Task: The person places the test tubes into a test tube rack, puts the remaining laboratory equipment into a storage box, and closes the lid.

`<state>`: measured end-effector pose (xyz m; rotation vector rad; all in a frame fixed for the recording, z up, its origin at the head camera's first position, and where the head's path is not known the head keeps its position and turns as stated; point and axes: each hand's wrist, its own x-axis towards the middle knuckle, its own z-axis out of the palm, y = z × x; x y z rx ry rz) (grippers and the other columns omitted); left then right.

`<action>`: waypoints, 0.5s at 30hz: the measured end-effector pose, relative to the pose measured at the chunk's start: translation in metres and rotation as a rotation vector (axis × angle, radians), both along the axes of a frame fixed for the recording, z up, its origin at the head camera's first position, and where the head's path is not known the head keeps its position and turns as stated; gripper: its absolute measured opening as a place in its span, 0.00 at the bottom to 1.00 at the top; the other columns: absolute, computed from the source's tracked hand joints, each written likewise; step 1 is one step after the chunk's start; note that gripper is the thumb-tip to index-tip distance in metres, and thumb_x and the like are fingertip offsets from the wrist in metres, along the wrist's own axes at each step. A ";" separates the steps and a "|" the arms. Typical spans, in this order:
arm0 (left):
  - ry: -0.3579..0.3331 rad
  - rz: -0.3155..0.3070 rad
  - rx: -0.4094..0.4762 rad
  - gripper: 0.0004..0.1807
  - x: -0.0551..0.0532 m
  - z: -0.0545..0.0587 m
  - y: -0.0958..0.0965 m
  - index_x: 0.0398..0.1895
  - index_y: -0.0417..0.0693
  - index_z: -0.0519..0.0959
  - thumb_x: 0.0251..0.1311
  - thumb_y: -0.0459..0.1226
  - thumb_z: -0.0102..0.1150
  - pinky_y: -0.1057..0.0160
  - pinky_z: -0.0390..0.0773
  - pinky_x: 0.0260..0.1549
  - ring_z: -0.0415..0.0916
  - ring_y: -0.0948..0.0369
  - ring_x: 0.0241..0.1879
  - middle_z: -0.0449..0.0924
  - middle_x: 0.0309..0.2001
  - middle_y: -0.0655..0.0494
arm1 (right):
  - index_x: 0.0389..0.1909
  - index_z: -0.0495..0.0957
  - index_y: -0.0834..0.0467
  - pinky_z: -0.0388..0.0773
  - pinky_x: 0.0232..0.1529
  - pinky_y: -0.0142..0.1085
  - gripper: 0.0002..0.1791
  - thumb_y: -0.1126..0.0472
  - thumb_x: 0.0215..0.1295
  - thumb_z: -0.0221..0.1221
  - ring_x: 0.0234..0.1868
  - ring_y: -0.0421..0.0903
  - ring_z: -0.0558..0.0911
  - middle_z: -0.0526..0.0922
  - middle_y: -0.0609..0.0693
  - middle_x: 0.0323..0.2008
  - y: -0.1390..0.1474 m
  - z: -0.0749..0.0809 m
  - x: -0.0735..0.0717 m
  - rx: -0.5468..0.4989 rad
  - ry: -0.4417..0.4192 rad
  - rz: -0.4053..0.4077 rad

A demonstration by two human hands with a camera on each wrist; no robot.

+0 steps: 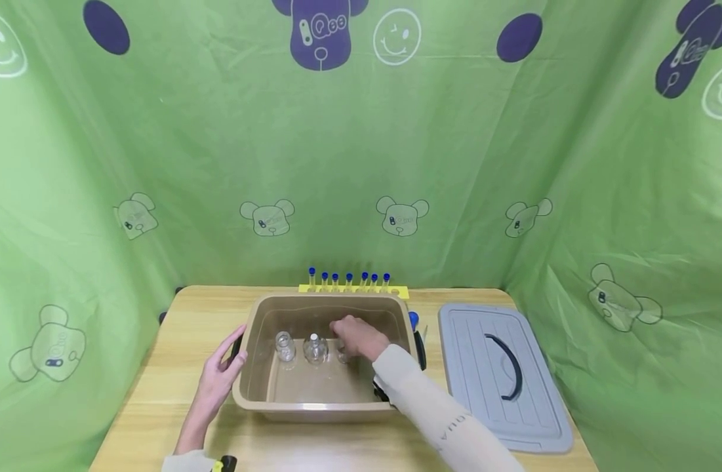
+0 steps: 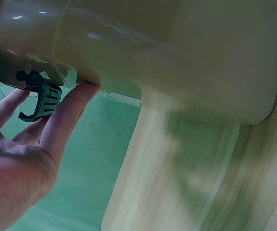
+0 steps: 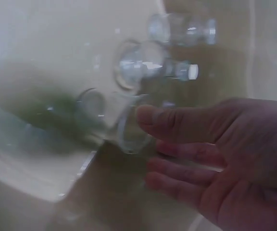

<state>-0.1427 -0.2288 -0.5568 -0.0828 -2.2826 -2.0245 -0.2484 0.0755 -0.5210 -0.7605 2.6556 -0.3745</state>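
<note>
Bin (image 1: 316, 407): brown, open-topped, standing on the wooden table (image 1: 154, 393); three clear glass vessels show inside.
Jar (image 1: 286, 347): upright on the bin floor, leftmost of the three, near the bin's left wall.
Flask (image 1: 316, 349): round-bellied, upright, with a white stopper (image 1: 314, 337); it stands between the jar and the glass, apart from both.
Glass (image 1: 343, 356): inside the bin, rightmost of the three, partly hidden from the head view by the right hand.
Right hand (image 1: 361, 336): reaching down into the bin at the glass; thumb and fingers stretch out towards its rim, the thumb across it in the right wrist view. Blur there means I cannot tell whether they pinch it.
Left hand (image 1: 218, 379): outside the bin at its black left handle (image 1: 236, 347), fingers spread, one digit touching the bin's side.
Rack (image 1: 402, 292): yellow, behind the bin, holding a row of seven tubes (image 1: 349, 282) with blue caps.
Lid (image 1: 473, 373): grey, lying flat on the table right of the bin, its black grip (image 1: 514, 364) facing up.
Blue item (image 1: 414, 319): just beside the bin's right wall, too small to identify.
</note>
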 end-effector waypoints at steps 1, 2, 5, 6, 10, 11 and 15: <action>0.003 -0.001 -0.003 0.28 0.000 0.000 0.000 0.77 0.44 0.65 0.77 0.35 0.54 0.61 0.86 0.44 0.79 0.49 0.56 0.57 0.78 0.41 | 0.39 0.80 0.54 0.81 0.30 0.29 0.15 0.71 0.55 0.73 0.29 0.40 0.79 0.83 0.48 0.32 0.001 0.005 0.002 -0.010 -0.011 -0.005; 0.001 -0.004 -0.004 0.28 0.000 0.001 0.000 0.77 0.44 0.65 0.77 0.35 0.54 0.61 0.86 0.44 0.79 0.48 0.56 0.57 0.78 0.41 | 0.40 0.81 0.54 0.81 0.31 0.29 0.15 0.70 0.55 0.73 0.29 0.40 0.79 0.83 0.47 0.32 0.002 0.009 0.004 -0.015 -0.022 -0.010; -0.004 -0.004 -0.011 0.28 0.001 0.002 0.001 0.77 0.44 0.65 0.77 0.36 0.54 0.62 0.86 0.45 0.78 0.47 0.57 0.57 0.78 0.41 | 0.46 0.83 0.55 0.83 0.34 0.30 0.17 0.69 0.56 0.73 0.31 0.40 0.80 0.85 0.48 0.37 0.005 0.024 0.009 -0.027 -0.033 -0.015; -0.007 -0.002 -0.013 0.28 0.001 0.002 0.001 0.77 0.44 0.65 0.77 0.36 0.54 0.62 0.86 0.45 0.78 0.46 0.57 0.57 0.78 0.41 | 0.48 0.83 0.56 0.83 0.35 0.30 0.18 0.69 0.56 0.73 0.32 0.40 0.81 0.85 0.48 0.39 0.007 0.029 0.011 -0.031 -0.034 -0.014; -0.002 0.003 -0.019 0.28 0.002 0.003 0.001 0.77 0.44 0.65 0.77 0.36 0.53 0.63 0.85 0.45 0.77 0.45 0.58 0.57 0.78 0.41 | 0.54 0.82 0.58 0.85 0.40 0.32 0.23 0.72 0.55 0.71 0.38 0.43 0.84 0.86 0.52 0.45 0.013 0.050 0.016 -0.061 -0.002 -0.002; 0.001 0.002 -0.021 0.28 0.002 0.004 0.001 0.77 0.43 0.64 0.77 0.36 0.53 0.64 0.85 0.45 0.77 0.46 0.58 0.57 0.78 0.41 | 0.55 0.82 0.59 0.86 0.43 0.33 0.24 0.73 0.55 0.71 0.40 0.45 0.84 0.86 0.54 0.47 0.015 0.056 0.017 -0.071 0.008 0.000; 0.008 -0.007 -0.011 0.28 0.001 0.002 0.001 0.77 0.41 0.64 0.77 0.35 0.53 0.64 0.85 0.45 0.80 0.57 0.55 0.57 0.78 0.40 | 0.57 0.80 0.62 0.86 0.46 0.35 0.24 0.73 0.58 0.69 0.46 0.50 0.85 0.85 0.58 0.53 0.026 0.076 0.019 -0.110 0.052 0.000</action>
